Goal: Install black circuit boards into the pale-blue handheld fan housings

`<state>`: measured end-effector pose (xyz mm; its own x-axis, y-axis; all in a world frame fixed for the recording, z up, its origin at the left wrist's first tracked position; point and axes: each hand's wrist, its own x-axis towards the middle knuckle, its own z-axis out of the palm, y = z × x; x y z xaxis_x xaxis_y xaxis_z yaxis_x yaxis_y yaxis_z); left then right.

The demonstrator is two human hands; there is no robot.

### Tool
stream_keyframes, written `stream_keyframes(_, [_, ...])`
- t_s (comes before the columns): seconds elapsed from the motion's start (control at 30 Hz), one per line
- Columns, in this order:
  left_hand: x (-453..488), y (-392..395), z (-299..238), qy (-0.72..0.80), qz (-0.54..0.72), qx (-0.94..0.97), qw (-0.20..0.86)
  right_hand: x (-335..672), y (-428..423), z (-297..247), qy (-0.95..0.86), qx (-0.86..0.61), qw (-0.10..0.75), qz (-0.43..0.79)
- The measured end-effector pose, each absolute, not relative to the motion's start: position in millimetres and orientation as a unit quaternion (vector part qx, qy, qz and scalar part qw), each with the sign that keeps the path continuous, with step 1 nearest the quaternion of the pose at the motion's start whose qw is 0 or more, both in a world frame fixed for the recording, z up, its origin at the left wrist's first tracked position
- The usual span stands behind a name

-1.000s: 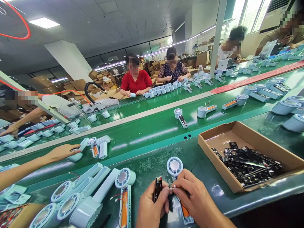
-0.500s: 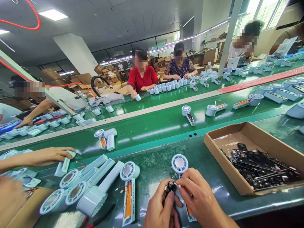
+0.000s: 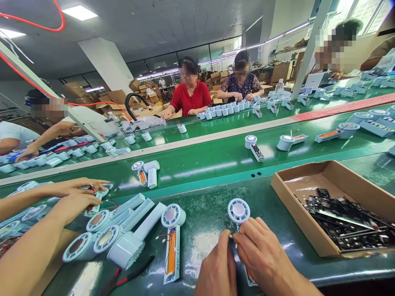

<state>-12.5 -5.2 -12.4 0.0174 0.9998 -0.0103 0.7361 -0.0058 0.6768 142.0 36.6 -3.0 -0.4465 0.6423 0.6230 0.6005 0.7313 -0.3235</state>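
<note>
My left hand (image 3: 217,263) is closed, with its thumb and fingers pressed together in front of a light-blue handheld fan (image 3: 238,209). The black circuit board it held a moment earlier is almost wholly hidden by the fingers. Pinched at the fingertips of my right hand (image 3: 262,250) is a small white wire connector (image 3: 236,246), close beside the left fingertips. The fan lies face up on the bench, and its open handle runs beneath my right hand. To the left lies a second fan (image 3: 173,216), its handle open on an orange battery (image 3: 171,250) with loose red wires.
A cardboard box (image 3: 304,232) of black circuit boards (image 3: 342,213) stands right. Several fans (image 3: 106,238) are piled left, where a co-worker's hands (image 3: 77,197) handle one. Beyond runs a green conveyor belt (image 3: 200,164) carrying fans; other people sit across it.
My left hand has turned, so its fingers now cover the circuit board. The co-worker's second hand has reached in at left. Across the belt, a person has let go of a fan part.
</note>
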Motion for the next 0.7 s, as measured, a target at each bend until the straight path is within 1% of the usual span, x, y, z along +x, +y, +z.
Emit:
stream_keyframes(0.07, [-12, -6, -10, 0.662, 0.230, 0.670, 0.247, 141, 38, -2, -0.845, -0.372, 0.382, 0.035])
stream_keyframes(0.13, [-13, -7, -7, 0.664, 0.222, 0.667, 0.254, 140, 39, -3, -0.838, -0.382, 0.385, 0.060])
stream_keyframes(0.23, [-16, -7, -3, 0.647, 0.241, 0.662, 0.292, 139, 39, -7, -0.829, -0.392, 0.387, 0.097])
stream_keyframes(0.33, [-19, -3, -1, 0.615, 0.281, 0.658, 0.332, 139, 38, -9, -0.823, -0.405, 0.384, 0.106])
stream_keyframes(0.4, [-18, 1, -2, 0.591, 0.303, 0.638, 0.391, 143, 37, -7, -0.817, -0.418, 0.376, 0.131])
stream_keyframes(0.47, [-17, 6, -4, 0.568, 0.321, 0.586, 0.481, 150, 36, -2, -0.802, -0.421, 0.378, 0.194])
stream_keyframes(0.53, [-17, 9, -7, 0.546, 0.343, 0.521, 0.559, 158, 37, 5, -0.774, -0.413, 0.400, 0.266])
stream_keyframes(0.63, [-19, 9, -13, 0.522, 0.371, 0.472, 0.606, 163, 40, 16, -0.713, -0.404, 0.421, 0.389])
stream_keyframes(0.7, [-20, 9, -15, 0.516, 0.373, 0.467, 0.613, 161, 42, 21, -0.664, -0.419, 0.395, 0.478])
